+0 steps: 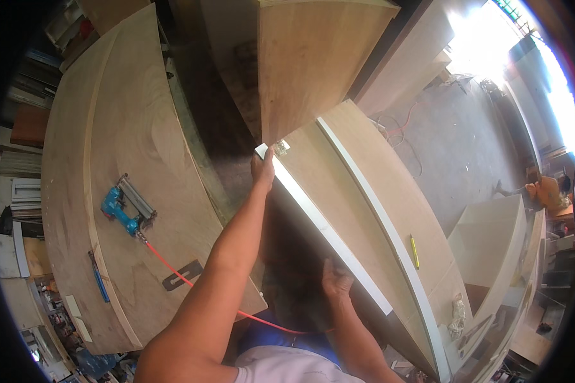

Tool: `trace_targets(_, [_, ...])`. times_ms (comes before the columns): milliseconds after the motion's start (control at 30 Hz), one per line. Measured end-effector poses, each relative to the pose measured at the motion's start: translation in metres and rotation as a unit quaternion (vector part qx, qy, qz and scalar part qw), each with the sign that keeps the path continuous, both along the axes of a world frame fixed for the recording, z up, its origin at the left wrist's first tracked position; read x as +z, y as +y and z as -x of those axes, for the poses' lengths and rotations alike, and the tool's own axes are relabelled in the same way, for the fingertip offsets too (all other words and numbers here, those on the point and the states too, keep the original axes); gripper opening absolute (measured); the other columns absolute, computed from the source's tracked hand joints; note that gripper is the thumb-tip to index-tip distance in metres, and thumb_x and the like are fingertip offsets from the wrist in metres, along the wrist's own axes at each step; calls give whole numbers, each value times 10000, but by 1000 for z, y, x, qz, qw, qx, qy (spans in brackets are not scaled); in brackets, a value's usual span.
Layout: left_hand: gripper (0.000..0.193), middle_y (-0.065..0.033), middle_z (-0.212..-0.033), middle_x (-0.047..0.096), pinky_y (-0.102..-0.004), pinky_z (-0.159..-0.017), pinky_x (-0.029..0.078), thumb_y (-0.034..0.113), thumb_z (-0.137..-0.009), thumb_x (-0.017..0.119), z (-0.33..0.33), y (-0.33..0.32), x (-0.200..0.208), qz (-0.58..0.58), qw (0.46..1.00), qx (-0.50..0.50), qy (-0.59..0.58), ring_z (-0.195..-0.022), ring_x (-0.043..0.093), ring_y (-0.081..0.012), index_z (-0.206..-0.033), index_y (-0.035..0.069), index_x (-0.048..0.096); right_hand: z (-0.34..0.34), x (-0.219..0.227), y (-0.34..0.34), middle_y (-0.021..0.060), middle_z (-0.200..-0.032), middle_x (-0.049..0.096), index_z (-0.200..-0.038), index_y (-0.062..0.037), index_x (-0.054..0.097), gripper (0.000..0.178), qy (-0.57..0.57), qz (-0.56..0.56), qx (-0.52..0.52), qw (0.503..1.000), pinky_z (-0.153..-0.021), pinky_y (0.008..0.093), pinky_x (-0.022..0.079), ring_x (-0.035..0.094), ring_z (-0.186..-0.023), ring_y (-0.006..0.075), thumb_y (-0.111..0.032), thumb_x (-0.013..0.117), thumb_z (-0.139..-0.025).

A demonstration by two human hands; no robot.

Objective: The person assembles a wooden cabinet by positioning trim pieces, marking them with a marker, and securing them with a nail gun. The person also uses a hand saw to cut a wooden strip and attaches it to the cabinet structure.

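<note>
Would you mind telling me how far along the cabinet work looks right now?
Done: the cabinet has white edging and a hinge at its corner. In hand: the left hand grips the corner by the hinge, and the right hand holds the lower edge. Left: the door panel looks unfixed; the nail gun lies idle.
</note>
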State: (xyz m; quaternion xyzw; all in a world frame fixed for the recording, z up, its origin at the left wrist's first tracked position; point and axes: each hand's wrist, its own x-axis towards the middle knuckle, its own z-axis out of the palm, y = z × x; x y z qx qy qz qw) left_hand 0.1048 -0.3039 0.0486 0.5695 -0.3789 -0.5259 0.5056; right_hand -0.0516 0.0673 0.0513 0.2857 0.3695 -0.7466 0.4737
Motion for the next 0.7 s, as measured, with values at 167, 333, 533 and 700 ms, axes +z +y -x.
trace_targets(167, [570,-240,-1229,626,-425,-961,475,435,-977,588,1,-5,-11,6,996,-27,-88,-1132,618,-346,-1260,-58,544,5,9,6,156,-1142,669,-1096,-1,632,498,14,38,10,999,-1050,489,528,622,-1177,372,79,487,-627])
trace_targets(333, [662,-284,-1331,557,-434,-1053,421,465,-978,567,-1,-12,-22,5,993,-30,-112,-1254,548,-377,-1333,-88,480,3,28,5,189,-1291,557,-1136,0,554,276,-17,144,24,989,-1070,453,518,551,-1260,359,-4,558,-860])
trace_targets(533, [640,-271,-1345,549,-421,-1067,408,435,-980,566,3,-12,-24,1,996,-37,-81,-1264,539,-369,-1365,-65,458,8,21,-9,193,-1340,535,-1294,-39,475,402,38,50,36,997,-1034,397,540,561,-1239,328,-330,559,-1029])
trace_targets(700, [575,-226,-1322,576,-406,-1035,434,399,-981,562,4,-8,-13,-5,998,-39,-55,-1226,566,-329,-1347,-37,477,11,16,-5,182,-1256,635,-1272,-18,547,386,22,44,34,998,-984,399,585,628,-1185,354,-276,624,-995])
